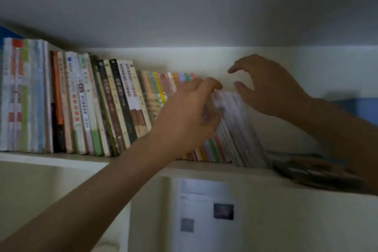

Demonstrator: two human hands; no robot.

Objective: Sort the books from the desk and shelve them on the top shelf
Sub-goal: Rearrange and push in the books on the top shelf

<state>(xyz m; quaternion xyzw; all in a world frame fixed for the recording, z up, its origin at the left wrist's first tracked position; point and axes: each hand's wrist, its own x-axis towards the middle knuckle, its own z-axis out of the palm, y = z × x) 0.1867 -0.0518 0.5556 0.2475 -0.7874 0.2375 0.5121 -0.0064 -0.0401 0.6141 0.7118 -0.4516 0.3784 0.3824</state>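
A long row of books (pixel 86 104) stands on the white top shelf (pixel 51 158), the taller ones at the left and all leaning left. At the row's right end is a bundle of thin pale books (pixel 239 127), tilted left and blurred. My left hand (pixel 188 112) is raised in front of the thin colourful books, its fingers curled over the top edges of the pale bundle. My right hand (pixel 266 86) hovers at the bundle's right side, fingers spread and bent, holding nothing; whether it touches the books is unclear.
A few dark books (pixel 311 168) lie flat on the shelf at the right. Something blue (pixel 360 108) sits at the far right of the shelf. A printed sheet (pixel 206 206) hangs on the panel below. The ceiling is close above the shelf.
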